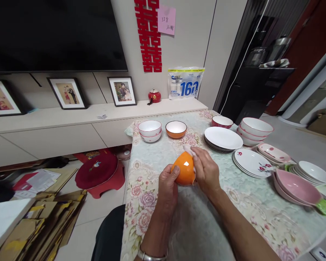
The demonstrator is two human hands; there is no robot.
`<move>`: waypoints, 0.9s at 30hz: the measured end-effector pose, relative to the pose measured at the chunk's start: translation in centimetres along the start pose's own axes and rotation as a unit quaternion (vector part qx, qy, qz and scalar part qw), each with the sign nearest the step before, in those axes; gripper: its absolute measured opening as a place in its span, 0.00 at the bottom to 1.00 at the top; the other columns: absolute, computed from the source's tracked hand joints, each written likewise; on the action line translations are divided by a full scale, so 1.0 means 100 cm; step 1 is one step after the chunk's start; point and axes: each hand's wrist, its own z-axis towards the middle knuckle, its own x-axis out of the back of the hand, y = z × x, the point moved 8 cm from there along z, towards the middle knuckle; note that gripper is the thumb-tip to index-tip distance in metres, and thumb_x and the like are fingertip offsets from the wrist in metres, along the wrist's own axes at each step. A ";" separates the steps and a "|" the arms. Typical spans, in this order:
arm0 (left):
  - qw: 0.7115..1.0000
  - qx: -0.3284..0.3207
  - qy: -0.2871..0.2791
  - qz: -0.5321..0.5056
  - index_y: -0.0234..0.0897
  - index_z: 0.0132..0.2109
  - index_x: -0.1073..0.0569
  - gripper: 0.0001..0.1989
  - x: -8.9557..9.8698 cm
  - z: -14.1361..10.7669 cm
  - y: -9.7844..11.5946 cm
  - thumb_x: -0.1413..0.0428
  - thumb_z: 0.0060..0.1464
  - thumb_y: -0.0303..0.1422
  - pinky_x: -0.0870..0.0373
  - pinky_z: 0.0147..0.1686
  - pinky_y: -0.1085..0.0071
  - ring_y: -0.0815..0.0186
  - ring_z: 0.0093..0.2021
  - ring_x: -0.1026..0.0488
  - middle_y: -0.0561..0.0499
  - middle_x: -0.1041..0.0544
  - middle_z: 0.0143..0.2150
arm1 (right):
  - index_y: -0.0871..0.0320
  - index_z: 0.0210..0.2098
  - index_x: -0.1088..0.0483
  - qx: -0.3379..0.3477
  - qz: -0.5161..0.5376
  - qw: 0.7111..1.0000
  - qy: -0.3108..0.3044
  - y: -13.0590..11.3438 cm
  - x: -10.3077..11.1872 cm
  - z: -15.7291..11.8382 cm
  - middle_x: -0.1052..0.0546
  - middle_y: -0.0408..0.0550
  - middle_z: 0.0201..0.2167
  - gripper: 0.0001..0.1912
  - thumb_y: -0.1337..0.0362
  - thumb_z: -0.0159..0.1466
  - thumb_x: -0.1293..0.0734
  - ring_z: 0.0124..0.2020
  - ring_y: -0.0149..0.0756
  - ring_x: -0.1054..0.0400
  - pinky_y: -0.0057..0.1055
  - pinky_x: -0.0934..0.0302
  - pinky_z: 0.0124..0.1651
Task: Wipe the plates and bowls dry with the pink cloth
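An orange bowl (183,169), tilted on its side with its glossy outside toward me, is held above the table. My left hand (168,180) grips its left side, thumb pressed on the outer wall. Against the right side, my right hand (205,167) is closed on a white cloth (189,149), which shows at the fingertips and touches the bowl; most of it is hidden behind the hand. Beyond the hands stand another orange bowl (176,135) with a white inside and a stack of two white bowls (150,137) with pink rims.
On the right of the flowered tablecloth (149,203) stand white plates (223,137), flower-patterned plates (251,162), pink-rimmed bowls (255,127), a red bowl (222,121) and pink dishes (297,185). A red stool (97,170) and flattened cardboard (51,217) lie left of the table.
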 end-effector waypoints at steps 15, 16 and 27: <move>0.999 0.024 -0.034 0.029 0.34 0.26 0.31 0.16 -0.002 -0.004 -0.008 0.34 0.43 0.40 0.41 0.29 0.73 0.70 0.26 0.38 0.54 0.32 0.24 | 0.56 0.46 0.24 -0.231 0.242 0.942 -0.045 0.061 -0.008 0.003 0.21 0.51 0.47 0.17 0.55 0.65 0.37 0.49 0.45 0.29 0.40 0.37 0.52; 0.999 0.025 -0.026 0.021 0.34 0.26 0.31 0.16 0.000 -0.004 -0.009 0.34 0.43 0.40 0.41 0.30 0.73 0.70 0.27 0.38 0.54 0.32 0.24 | 0.56 0.45 0.23 -0.282 0.296 0.911 -0.049 0.072 -0.014 0.000 0.20 0.50 0.45 0.17 0.53 0.63 0.35 0.46 0.44 0.28 0.38 0.35 0.49; 0.999 -0.005 0.003 0.037 0.37 0.23 0.38 0.20 0.000 0.000 -0.001 0.36 0.46 0.42 0.45 0.28 0.74 0.72 0.26 0.45 0.57 0.40 0.23 | 0.58 0.24 0.28 -0.356 0.377 0.854 -0.028 0.080 -0.016 -0.002 0.28 0.41 0.21 0.16 0.50 0.53 0.28 0.22 0.31 0.39 0.28 0.45 0.25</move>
